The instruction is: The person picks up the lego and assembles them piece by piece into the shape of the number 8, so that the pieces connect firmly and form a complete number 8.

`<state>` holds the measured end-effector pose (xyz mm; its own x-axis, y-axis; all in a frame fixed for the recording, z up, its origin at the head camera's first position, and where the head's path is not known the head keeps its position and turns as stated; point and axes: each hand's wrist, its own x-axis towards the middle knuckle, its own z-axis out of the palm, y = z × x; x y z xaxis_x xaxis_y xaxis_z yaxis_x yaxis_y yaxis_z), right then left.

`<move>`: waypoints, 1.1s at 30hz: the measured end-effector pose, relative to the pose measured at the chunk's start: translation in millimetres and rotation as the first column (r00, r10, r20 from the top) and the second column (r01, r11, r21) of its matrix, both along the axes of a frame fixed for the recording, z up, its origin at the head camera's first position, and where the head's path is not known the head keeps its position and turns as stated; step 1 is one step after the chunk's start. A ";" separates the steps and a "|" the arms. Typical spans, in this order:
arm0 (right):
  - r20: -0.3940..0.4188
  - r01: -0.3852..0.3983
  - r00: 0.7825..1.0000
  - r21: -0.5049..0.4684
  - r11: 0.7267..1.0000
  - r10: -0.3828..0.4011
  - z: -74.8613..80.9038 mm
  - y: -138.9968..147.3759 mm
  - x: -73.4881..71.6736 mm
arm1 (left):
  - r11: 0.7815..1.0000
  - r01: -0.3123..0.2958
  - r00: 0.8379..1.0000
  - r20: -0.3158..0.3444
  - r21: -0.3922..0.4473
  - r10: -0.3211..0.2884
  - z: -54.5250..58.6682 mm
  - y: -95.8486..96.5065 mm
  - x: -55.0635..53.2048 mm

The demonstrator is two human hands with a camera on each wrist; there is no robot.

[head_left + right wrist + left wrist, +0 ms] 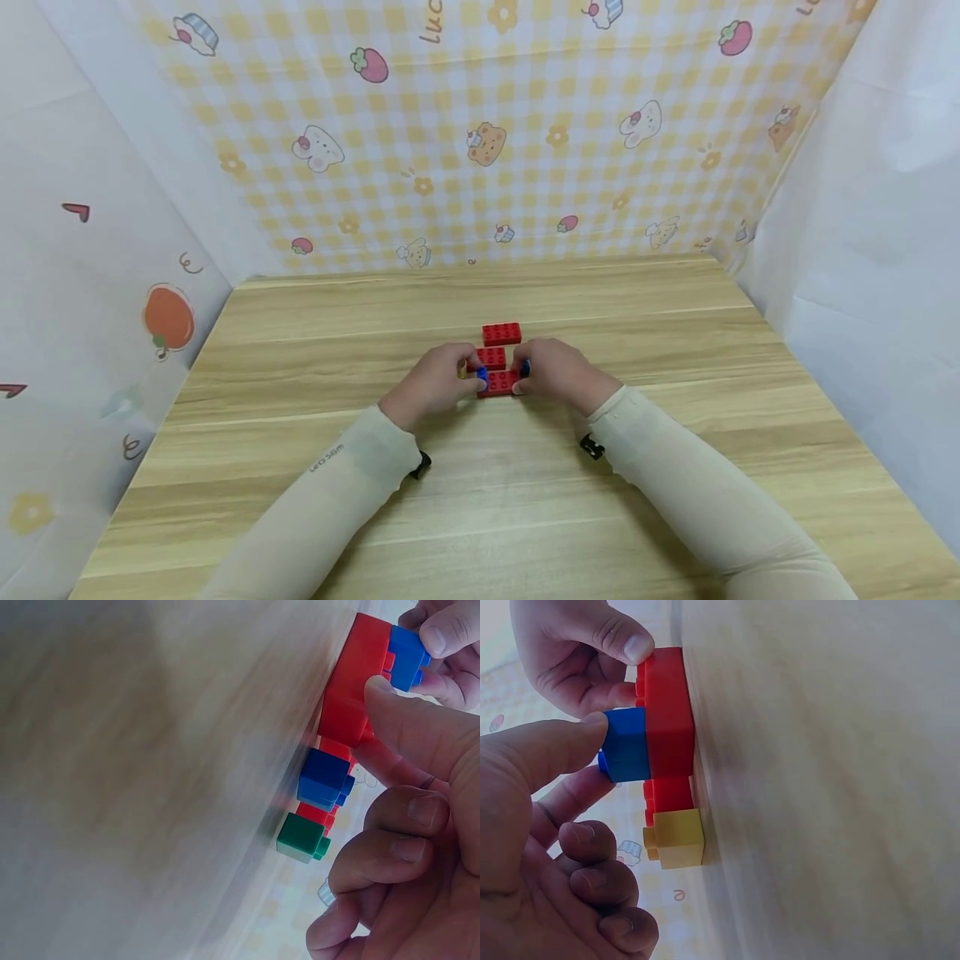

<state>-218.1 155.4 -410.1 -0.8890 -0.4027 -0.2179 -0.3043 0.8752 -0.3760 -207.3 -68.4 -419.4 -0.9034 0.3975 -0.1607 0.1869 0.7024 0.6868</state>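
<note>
My left hand (pixel 431 385) pinches a small blue brick (pixel 626 744) between thumb and index finger. That brick sits on the left end of the front red brick (pixel 501 383). With thumb and index finger, my right hand (pixel 561 373) holds the same red brick by its right end. Just behind lie a middle red brick (pixel 492 358) and a back red brick (pixel 501 334). A yellow brick (pixel 681 838) stands beyond the left hand's fingers. Past the right hand, a second blue brick (pixel 324 777) and a green brick (pixel 301 835) show in the right wrist view.
The bricks rest on a wood-grain table (pixel 480 517). A yellow checked cloth (pixel 525 183) hangs behind its far edge, with white cloth (pixel 870 275) along both sides. Black wrist straps (pixel 592 447) show below the sleeves.
</note>
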 end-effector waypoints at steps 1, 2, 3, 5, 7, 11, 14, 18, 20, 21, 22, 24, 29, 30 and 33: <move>-0.001 0.000 1.000 0.000 1.000 0.000 -0.2 0.1 0.0 | 1.000 0.000 1.000 -0.002 0.002 0.000 -0.9 0.0 -0.1; -0.003 0.002 1.000 0.001 1.000 -0.002 -0.5 0.3 0.0 | 1.000 0.001 1.000 -0.001 0.006 -0.001 -1.7 0.2 -0.3; -0.005 0.001 1.000 0.001 1.000 -0.001 -0.9 0.6 0.1 | 1.000 0.000 1.000 0.000 0.010 0.000 -2.2 0.3 -0.4; -0.007 -0.002 1.000 0.002 1.000 0.002 -0.8 0.3 0.2 | 1.000 -0.003 1.000 0.004 0.017 0.003 -2.4 -0.2 -0.4; -0.009 -0.001 1.000 0.001 1.000 0.001 -0.6 0.1 0.4 | 1.000 -0.005 1.000 0.011 0.020 0.004 -1.9 -0.3 -0.2; -0.012 -0.005 1.000 0.004 1.000 0.005 0.4 -0.7 0.8 | 1.000 -0.008 1.000 0.025 0.021 0.008 -1.1 -0.8 -0.5; -0.015 -0.012 1.000 0.008 1.000 0.012 0.3 -0.6 0.5 | 1.000 -0.012 1.000 0.028 0.018 0.012 -0.8 -1.0 -0.6; -0.010 -0.004 1.000 -0.019 1.000 0.003 0.3 1.9 0.0 | 1.000 -0.015 0.999 0.029 0.016 0.014 -0.3 -1.3 -0.5; -0.003 0.005 1.000 -0.039 0.999 -0.005 1.7 4.3 -0.1 | 1.000 -0.015 0.999 0.032 0.017 0.015 0.0 -1.4 -0.5; 0.000 0.011 1.000 -0.055 0.998 -0.011 2.8 5.6 -0.2 | 1.000 -0.016 0.999 0.034 0.017 0.015 0.1 -1.4 -0.4; 0.000 0.015 1.000 -0.064 0.998 -0.015 3.9 6.9 -0.7 | 1.000 -0.016 0.999 0.036 0.017 0.016 0.3 -1.4 -0.4; 0.005 0.024 1.000 -0.078 0.997 -0.023 5.7 10.3 -2.1 | 1.000 -0.018 0.999 0.038 0.017 0.017 0.7 -1.5 -0.3; -0.001 0.050 0.999 -0.093 0.994 -0.050 10.1 19.7 -7.9 | 1.000 -0.012 0.999 0.036 0.017 0.012 1.5 -1.2 -0.6; -0.001 0.057 0.998 -0.095 0.994 -0.057 10.8 21.7 -9.1 | 1.000 -0.011 0.999 0.036 0.017 0.010 1.7 -1.2 -0.7; 0.015 0.080 0.997 -0.105 0.991 -0.079 11.9 26.1 -12.6 | 1.000 -0.014 0.999 0.038 0.013 0.014 1.9 -1.5 -0.9</move>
<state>-230.7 181.5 -398.2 -0.9172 -0.3517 -0.1873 -0.2307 0.8519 -0.4702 -208.2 -69.8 -417.5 -0.9023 0.3872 -0.1897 0.1508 0.6956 0.7024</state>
